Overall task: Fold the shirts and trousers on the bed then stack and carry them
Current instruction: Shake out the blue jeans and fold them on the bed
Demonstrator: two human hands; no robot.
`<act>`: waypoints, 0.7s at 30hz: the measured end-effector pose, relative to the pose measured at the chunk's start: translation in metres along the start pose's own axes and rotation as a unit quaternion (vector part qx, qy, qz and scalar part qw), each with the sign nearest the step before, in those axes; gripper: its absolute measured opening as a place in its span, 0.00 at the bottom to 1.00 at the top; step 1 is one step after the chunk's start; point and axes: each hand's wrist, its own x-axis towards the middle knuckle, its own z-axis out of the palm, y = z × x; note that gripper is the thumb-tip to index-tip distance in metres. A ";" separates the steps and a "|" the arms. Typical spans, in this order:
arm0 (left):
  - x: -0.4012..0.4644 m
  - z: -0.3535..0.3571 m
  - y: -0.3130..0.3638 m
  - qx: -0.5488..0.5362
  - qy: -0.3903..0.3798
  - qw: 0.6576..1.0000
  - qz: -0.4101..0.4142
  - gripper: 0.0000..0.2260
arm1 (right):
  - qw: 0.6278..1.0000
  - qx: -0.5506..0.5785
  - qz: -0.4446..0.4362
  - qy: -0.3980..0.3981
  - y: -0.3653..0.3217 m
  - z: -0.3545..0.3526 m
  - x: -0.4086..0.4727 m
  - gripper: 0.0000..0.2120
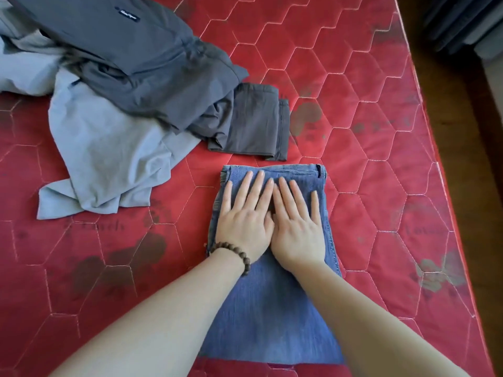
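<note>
Both hands lie flat, side by side and touching, on the folded blue jeans [272,308] in the middle of the red quilted bed [381,159]. The left hand [243,216], with a beaded bracelet [234,253] at the wrist, and the right hand [296,221] press down with straight fingers, neither grip closed round anything. Just beyond the jeans sit folded dark grey trousers [253,123], and to their left a rumpled heap: a dark grey garment [141,55] on top of a light blue shirt [109,159].
</note>
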 end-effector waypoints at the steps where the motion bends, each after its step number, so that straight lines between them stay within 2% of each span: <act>1: 0.000 0.002 0.000 -0.003 0.004 1.000 -0.003 0.27 | 1.000 -0.002 0.015 0.013 0.001 0.003 0.000 0.26; 4: 0.002 -0.001 0.000 -0.046 0.000 0.999 -0.003 0.29 | 0.998 0.019 0.057 0.033 -0.001 0.005 -0.001 0.27; 6: 0.004 -0.007 -0.007 -0.123 -0.025 0.992 0.007 0.29 | 0.998 0.036 0.054 0.009 -0.001 0.001 0.001 0.28; 9: 0.012 -0.027 -0.024 -0.301 -0.070 0.951 0.007 0.25 | 0.991 0.124 0.022 -0.052 0.012 -0.020 0.009 0.28; 11: 0.011 -0.044 -0.028 -0.340 -0.087 0.936 -0.011 0.21 | 0.973 0.215 0.028 -0.079 0.021 -0.041 0.009 0.25; 12: 0.004 -0.052 -0.027 -0.314 -0.083 0.946 -0.013 0.20 | 0.971 0.226 0.031 -0.066 0.021 -0.050 0.001 0.23; 14: -0.031 -0.059 -0.018 -0.217 -0.062 0.974 -0.002 0.19 | 0.985 0.170 0.031 0.003 0.011 -0.059 -0.035 0.20; 16: -0.085 -0.057 0.002 -0.152 -0.041 0.987 0.038 0.20 | 0.990 0.132 -0.009 0.039 -0.010 -0.054 -0.088 0.21; 18: -0.133 -0.046 0.022 -0.102 -0.054 0.990 0.081 0.21 | 0.992 0.101 -0.072 0.021 -0.027 -0.037 -0.136 0.23; 21: -0.159 -0.023 0.030 -0.050 -0.091 0.993 0.061 0.23 | 0.994 0.068 -0.085 -0.021 -0.028 -0.009 -0.162 0.24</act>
